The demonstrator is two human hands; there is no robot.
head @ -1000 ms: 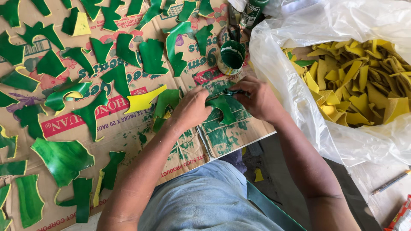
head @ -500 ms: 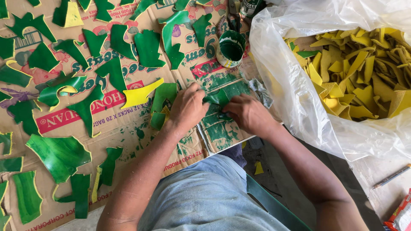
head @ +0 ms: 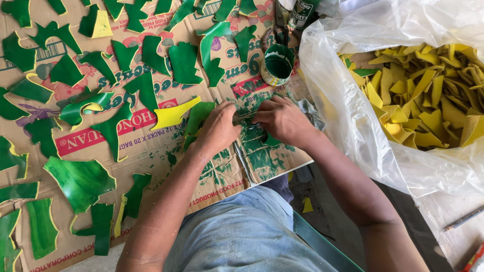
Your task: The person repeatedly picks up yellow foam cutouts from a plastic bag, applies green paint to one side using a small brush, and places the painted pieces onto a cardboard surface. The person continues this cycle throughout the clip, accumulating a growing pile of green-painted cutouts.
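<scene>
Both hands' grips [head: 245,120] on green piece [head: 247,117], btwn fingertips.

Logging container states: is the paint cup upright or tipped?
Upright: the paint cup stands on the cardboard, its open mouth facing up, green inside.

Cut pieces [head: 80,179] on cardboard [head: 222,176], frame left.
Paint cup [head: 277,64] sits upper centre; bag [head: 353,126] of scraps [head: 423,95] lies right.

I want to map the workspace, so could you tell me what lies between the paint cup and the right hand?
In the head view, only paint-smeared cardboard lies between the paint cup and the right hand.
</scene>
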